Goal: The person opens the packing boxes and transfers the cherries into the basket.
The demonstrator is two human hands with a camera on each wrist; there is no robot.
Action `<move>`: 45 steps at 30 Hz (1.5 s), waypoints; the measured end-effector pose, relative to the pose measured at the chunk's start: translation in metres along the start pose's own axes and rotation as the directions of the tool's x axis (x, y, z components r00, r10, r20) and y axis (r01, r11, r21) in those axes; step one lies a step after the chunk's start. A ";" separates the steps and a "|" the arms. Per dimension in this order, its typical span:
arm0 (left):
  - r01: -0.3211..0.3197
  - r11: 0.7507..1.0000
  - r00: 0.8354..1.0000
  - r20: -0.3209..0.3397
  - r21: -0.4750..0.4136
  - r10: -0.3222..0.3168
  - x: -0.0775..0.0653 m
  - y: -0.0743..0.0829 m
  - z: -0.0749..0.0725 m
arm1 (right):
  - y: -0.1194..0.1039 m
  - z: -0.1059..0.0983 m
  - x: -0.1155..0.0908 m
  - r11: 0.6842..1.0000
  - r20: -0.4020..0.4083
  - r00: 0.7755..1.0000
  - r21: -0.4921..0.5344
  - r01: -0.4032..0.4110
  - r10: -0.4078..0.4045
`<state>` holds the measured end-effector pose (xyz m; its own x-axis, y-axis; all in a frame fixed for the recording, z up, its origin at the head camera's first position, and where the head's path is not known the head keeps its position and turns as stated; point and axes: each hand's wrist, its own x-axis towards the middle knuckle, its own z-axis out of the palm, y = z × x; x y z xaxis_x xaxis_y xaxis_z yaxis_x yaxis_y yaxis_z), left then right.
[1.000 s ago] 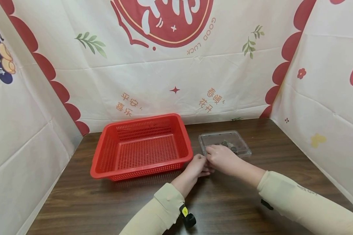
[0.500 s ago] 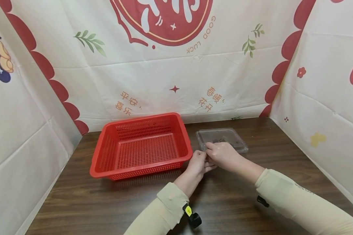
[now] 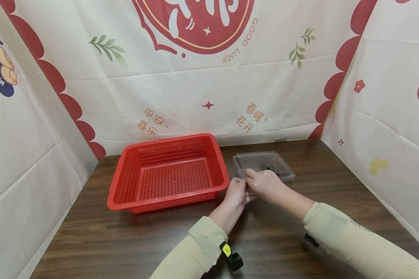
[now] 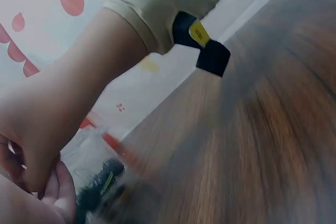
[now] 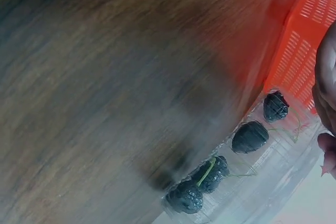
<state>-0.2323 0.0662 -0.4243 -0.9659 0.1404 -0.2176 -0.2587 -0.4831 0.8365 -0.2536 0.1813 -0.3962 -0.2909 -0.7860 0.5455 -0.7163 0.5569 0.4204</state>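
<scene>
A clear plastic box (image 3: 255, 158) with a see-through lid stands right of the red basket in the head view. Inside it are several dark, bumpy berries (image 5: 250, 137) with thin green stems, seen in the right wrist view. My left hand (image 3: 235, 192) and right hand (image 3: 265, 185) meet at the box's near left corner. The fingers of both are curled and pinch its edge; the fingertips are mostly hidden. In the left wrist view, my right hand (image 4: 37, 114) comes down over the left hand's fingers (image 4: 64, 190), with dark berries just beside them.
A red perforated plastic basket (image 3: 174, 180) stands on the brown wooden table (image 3: 153, 248), its right front corner close to my left hand. White printed cloth (image 3: 181, 89) hangs behind and at both sides.
The box has shifted slightly left and back, and the berries inside show in a different place. My left forearm has moved a little right; both hands stay at the box's corner.
</scene>
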 end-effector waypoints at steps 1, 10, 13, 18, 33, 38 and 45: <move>0.006 1.000 1.000 -0.001 -0.007 -0.007 -0.001 0.000 0.001 | 0.000 -0.001 0.000 1.000 -0.008 1.000 -0.003 0.002 -0.002; 0.057 0.998 0.998 -0.016 -0.004 -0.057 -0.002 -0.001 0.003 | 0.000 -0.003 -0.003 1.000 -0.016 1.000 -0.011 0.003 -0.004; 0.096 0.995 0.995 -0.031 0.010 -0.096 -0.003 -0.001 0.001 | -0.001 -0.002 -0.005 1.000 -0.018 1.000 -0.005 -0.009 0.009; 0.100 0.995 0.995 -0.030 0.019 -0.099 -0.005 -0.001 -0.001 | -0.001 0.000 -0.006 1.000 -0.052 0.999 -0.007 -0.010 0.010; 0.087 0.991 0.995 -0.063 0.104 -0.080 -0.004 -0.001 -0.005 | 0.007 -0.006 -0.020 0.999 -0.053 0.998 0.026 -0.044 0.045; 0.095 0.988 0.993 -0.081 0.119 -0.086 -0.006 -0.001 -0.006 | 0.011 -0.009 -0.025 0.998 -0.057 0.997 0.036 -0.058 0.060; 0.113 0.977 0.990 -0.102 0.179 -0.096 -0.009 -0.001 -0.009 | 0.018 -0.012 -0.036 0.996 -0.082 0.993 0.030 -0.085 0.087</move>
<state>-0.2231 0.0573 -0.4277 -0.9328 0.0969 -0.3472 -0.3599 -0.3019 0.8828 -0.2488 0.2230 -0.3997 -0.2991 -0.7097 0.6378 -0.7080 0.6132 0.3503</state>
